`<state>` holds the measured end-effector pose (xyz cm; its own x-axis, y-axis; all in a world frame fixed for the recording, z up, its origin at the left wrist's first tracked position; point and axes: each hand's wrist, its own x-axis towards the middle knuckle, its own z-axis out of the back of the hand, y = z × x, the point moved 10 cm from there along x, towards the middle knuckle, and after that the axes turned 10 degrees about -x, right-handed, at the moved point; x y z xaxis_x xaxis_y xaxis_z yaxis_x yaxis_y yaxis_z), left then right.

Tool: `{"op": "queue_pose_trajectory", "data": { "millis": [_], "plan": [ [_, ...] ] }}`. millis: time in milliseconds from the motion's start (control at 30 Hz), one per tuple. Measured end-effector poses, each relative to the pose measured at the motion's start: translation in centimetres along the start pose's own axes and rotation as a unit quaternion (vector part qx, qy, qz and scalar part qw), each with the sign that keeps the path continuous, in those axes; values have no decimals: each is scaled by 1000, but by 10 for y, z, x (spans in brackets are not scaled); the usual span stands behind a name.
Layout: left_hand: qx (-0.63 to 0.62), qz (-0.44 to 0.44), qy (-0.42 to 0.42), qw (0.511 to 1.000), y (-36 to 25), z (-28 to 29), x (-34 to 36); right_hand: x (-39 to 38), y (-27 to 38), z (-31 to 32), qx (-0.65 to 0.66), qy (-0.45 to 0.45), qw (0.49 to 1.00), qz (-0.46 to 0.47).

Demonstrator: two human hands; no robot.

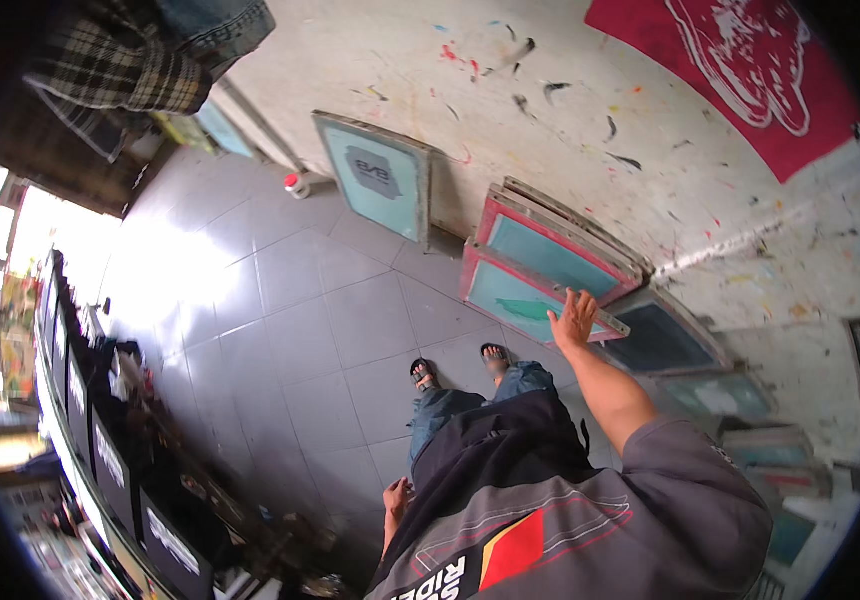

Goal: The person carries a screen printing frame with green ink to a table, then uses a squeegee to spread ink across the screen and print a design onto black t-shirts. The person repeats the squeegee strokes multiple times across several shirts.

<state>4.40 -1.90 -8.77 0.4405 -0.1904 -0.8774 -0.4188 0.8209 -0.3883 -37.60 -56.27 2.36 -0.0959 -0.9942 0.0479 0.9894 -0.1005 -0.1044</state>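
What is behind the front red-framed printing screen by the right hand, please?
Behind the front screen are a second red-framed screen and the edge of another frame; their lower parts are covered.

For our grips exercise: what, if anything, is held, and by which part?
The right hand is at the top edge of the front red-framed screen; gripping is unclear. The left hand shows nothing held.

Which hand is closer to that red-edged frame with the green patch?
The right. The right hand is at the upper edge of the red-edged frame; the left hand is farther away, low beside the body.
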Motion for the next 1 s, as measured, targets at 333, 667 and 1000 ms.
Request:
{"op": "queue_pose_trajectory", "data": {
  "millis": [333, 667, 1000],
  "plan": [
    [-72, 22, 43, 996, -105, 162, 159, -138, 60, -13, 34, 82, 994, 59],
    [109, -100, 128, 981, -288, 78, 193, -219, 29, 52, 41, 26, 998, 29],
    [242, 212, 456, 830, -116, -239, 32, -362, -97, 127, 44, 35, 997, -53]
  ]
}}
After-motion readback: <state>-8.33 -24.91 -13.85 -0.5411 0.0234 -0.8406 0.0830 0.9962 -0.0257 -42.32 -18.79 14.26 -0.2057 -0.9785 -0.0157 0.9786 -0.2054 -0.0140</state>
